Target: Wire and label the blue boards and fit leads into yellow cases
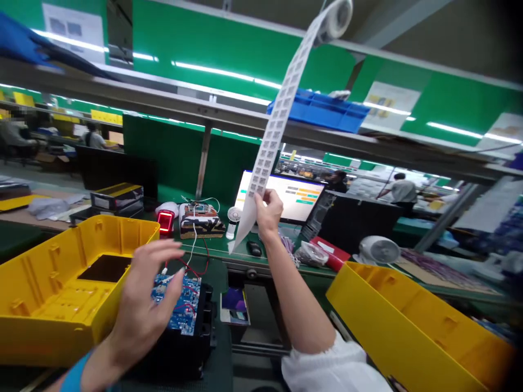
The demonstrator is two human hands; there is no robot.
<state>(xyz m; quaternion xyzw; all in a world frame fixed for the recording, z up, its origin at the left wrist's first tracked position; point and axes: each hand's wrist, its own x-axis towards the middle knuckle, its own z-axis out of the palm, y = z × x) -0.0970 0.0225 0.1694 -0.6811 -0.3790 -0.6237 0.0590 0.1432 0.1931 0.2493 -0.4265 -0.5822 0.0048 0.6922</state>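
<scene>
Overhead, right hand (267, 209) pinches a papery, grid-printed label strip (281, 109).

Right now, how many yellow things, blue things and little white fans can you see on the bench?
Yellow shells: 2
Blue boards: 1
Blue bins: 1
White fans: 2
Total: 6

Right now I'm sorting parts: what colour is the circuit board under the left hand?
Blue, the circuit board beneath the left hand, in the head view.
</scene>
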